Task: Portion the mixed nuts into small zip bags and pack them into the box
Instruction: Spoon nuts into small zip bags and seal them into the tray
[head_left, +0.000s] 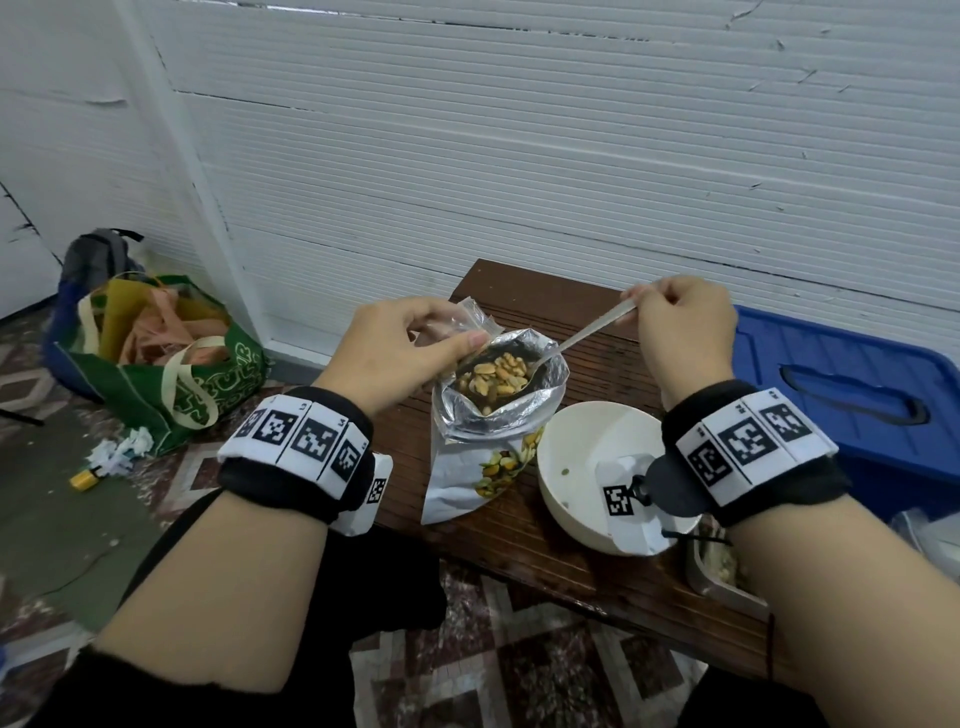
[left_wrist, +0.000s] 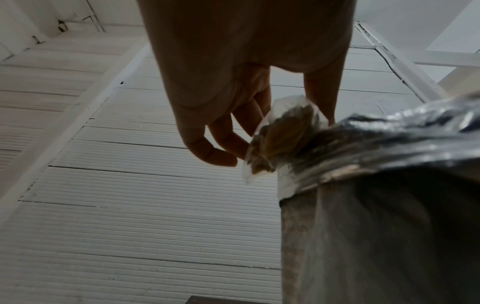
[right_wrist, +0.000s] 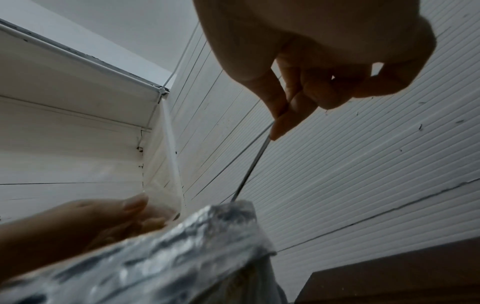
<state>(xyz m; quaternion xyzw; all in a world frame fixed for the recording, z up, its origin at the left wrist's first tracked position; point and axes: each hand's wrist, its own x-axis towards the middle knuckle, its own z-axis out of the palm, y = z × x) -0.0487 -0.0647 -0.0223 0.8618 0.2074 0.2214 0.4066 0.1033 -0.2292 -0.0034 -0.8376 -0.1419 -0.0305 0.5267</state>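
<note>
Fingers (right_wrist: 306, 96) of the right hand (head_left: 680, 332) pinched the top of a metal spoon (head_left: 587, 332), its handle slanting down toward 8 o'clock and its bowl dipped among the mixed nuts (head_left: 496, 379) in the open foil pouch (head_left: 498, 415). At 9 o'clock of the pouch mouth, the left hand (head_left: 400, 348) pinched a small clear zip bag (head_left: 470, 317) between thumb and curled fingers, the bag touching the pouch rim; the left wrist view showed some nuts already in it. That pouch stood near the middle of a dark slatted wooden table (head_left: 587, 551), with printed nuts on its white front but no legible wording. A white bowl (head_left: 587, 457) sat at 4 o'clock of it, partly hidden by the right wrist band. A blue plastic bin (head_left: 841, 384) lay at 3 o'clock, and a metal tray (head_left: 722, 577) edge showed at 5 o'clock. On the floor at 9 o'clock stood a green tote bag (head_left: 171, 364) with pale lettering I couldn't read.
</note>
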